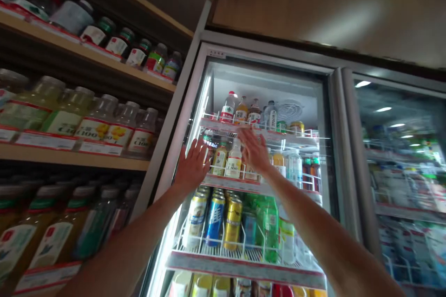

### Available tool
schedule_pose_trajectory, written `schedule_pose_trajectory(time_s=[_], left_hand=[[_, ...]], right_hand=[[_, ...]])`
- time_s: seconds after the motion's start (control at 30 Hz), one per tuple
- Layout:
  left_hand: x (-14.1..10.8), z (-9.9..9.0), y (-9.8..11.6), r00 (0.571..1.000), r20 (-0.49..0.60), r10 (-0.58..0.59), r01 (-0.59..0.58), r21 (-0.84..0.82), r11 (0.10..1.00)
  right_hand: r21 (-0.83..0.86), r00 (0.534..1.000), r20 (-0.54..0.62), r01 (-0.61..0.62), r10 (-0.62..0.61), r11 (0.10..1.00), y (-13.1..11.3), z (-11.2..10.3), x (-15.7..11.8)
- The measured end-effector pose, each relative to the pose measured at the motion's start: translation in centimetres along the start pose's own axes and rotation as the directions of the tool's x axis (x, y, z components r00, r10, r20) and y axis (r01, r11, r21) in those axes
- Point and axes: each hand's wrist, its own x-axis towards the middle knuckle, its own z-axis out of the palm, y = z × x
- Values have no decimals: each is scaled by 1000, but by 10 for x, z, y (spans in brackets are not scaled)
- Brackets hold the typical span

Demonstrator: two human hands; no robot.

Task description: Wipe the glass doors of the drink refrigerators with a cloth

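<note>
Both arms reach up toward a lit drinks fridge (268,46) with a glass door. My left hand (191,163) is raised near the door's left side, fingers spread and nothing in it. To its right, my right hand (253,148) is raised before the middle shelves, fingers stretched out and slightly blurred, holding nothing. Near my right hand a white-labelled bottle (233,163) stands on the second shelf. A red-capped bottle (228,107) is on the shelf above. Whether either hand touches the glass, I cannot tell.
Wooden shelves (69,148) with several rows of juice bottles line the left. A blue can (215,218), a gold can (233,223) and a green bottle (270,227) stand lower in the fridge. A second fridge door (404,148) is on the right.
</note>
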Motion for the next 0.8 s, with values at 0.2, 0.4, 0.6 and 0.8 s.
schedule_pose_trajectory(time_s=[0.2, 0.4, 0.6, 0.8], left_hand=[[26, 14, 3, 995, -37, -93, 91, -47, 995], [22, 27, -1, 987, -128, -98, 89, -75, 993], [22, 24, -1, 989, -122, -88, 84, -35, 996], [21, 26, -2, 987, -135, -83, 82, -15, 997]], right_hand=[[-68, 733, -382, -629, 562, 774, 130, -37, -57], [-82, 884, -300, -399, 359, 913, 91, -10, -23], [-131, 909, -243, -376, 338, 917, 133, -31, -44], [-27, 753, -414, -572, 512, 820, 177, -33, -41]])
